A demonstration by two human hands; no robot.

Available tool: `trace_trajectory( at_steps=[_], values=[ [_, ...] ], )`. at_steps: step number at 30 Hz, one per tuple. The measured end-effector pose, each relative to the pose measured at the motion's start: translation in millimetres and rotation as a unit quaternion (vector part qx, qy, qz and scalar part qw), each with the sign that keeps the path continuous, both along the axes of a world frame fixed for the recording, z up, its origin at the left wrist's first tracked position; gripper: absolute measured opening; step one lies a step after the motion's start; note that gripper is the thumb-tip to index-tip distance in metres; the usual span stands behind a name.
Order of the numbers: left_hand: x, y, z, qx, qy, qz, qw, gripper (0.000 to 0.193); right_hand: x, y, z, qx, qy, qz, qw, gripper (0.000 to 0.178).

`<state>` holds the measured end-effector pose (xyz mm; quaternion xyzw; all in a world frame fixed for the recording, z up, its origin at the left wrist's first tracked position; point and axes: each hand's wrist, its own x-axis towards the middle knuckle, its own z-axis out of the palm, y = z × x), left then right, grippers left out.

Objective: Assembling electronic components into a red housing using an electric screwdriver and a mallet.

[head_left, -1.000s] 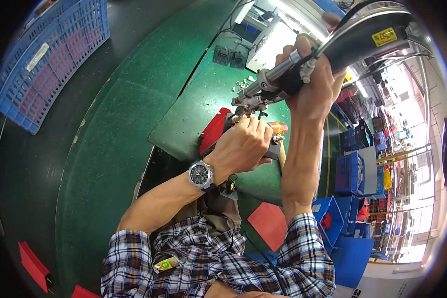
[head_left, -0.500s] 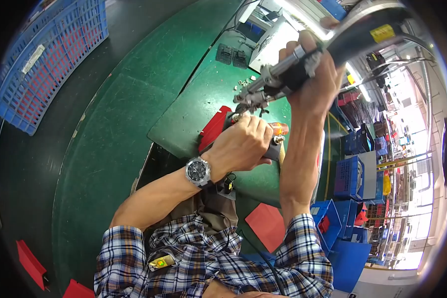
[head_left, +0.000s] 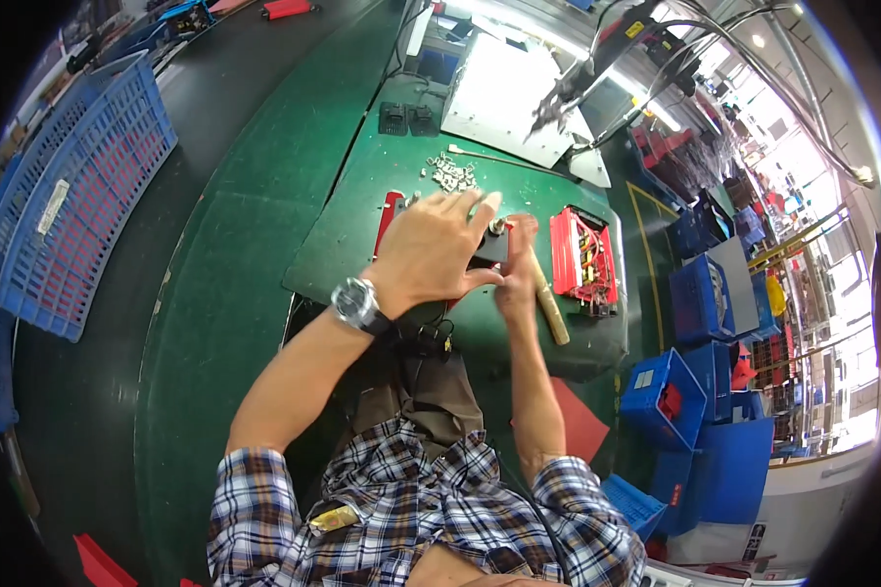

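Observation:
My left hand [head_left: 429, 247] reaches over a dark block-shaped part [head_left: 492, 248] on the green work table, its fingers stretched out and thumb spread. It hides most of the part, and a shiny metal fitting [head_left: 498, 226] shows past the fingertips. My right hand [head_left: 516, 264] is at the part's right end, smeared by motion; whether it grips the part cannot be told. A red metal piece [head_left: 388, 221] lies just left of my left hand. The dark power tool with a metal multi-rod head [head_left: 555, 106] hangs at the upper right, apart from both hands.
Right of my hands stand a red housing with wires inside [head_left: 583, 256] and a wooden stick [head_left: 552, 305]. Small metal pieces [head_left: 450, 176] are heaped beyond them, near a white lit panel [head_left: 504, 88]. Blue crates [head_left: 664, 391] stand right, a blue basket [head_left: 83, 196] left.
My right hand has let go of the power tool and come down to the dark part. The tool now hangs farther up and away. My left hand's fingers have spread out.

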<state>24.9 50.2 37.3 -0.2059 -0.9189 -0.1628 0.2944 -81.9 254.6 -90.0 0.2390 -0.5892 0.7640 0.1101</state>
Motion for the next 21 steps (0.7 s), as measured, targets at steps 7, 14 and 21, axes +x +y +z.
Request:
trace_trajectory(
  at_steps=[7,14,21],
  values=[
    [42.8,-92.1,-30.7,0.090,0.118,0.035,0.988,0.051,48.1,-40.8,1.8,0.125,-0.052,0.101,0.986,0.070],
    [114.5,-90.9,-140.7,-0.106,-0.031,-0.024,0.994,0.057,80.6,-41.2,30.0,-0.070,-0.424,0.226,0.874,0.042],
    [71.7,-87.3,-116.5,0.090,0.044,-0.232,0.967,0.046,79.9,-29.3,10.6,-0.095,-0.590,0.298,0.744,0.059]
  ],
)
